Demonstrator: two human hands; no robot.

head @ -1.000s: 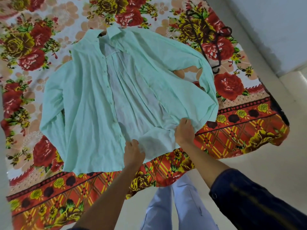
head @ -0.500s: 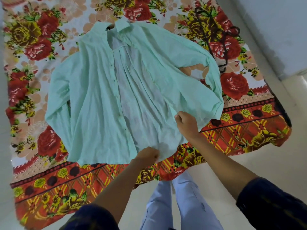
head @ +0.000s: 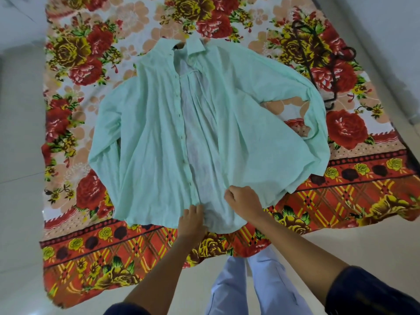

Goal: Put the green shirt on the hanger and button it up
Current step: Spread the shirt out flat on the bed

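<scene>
The pale green shirt (head: 154, 142) lies collar-away on a flowered sheet, its front unbuttoned with the lighter inside showing down the middle. A dark bit of hanger (head: 176, 45) peeks out at the collar; the rest of it is hidden under the cloth. My left hand (head: 192, 221) pinches the hem at the bottom of the left front panel, by the button strip. My right hand (head: 243, 198) is a fist closed on the lower edge of the right front panel, a hand's width from my left hand.
Dark hangers (head: 327, 62) lie on the sheet at the far right, beyond the shirt's right sleeve. The flowered sheet (head: 91, 251) covers a pale tiled floor (head: 20, 201). My legs in light trousers (head: 250, 287) stand at the sheet's near edge.
My right hand has drawn the right front panel leftward toward the middle, narrowing the open gap. My left hand has shifted along the hem toward the button strip.
</scene>
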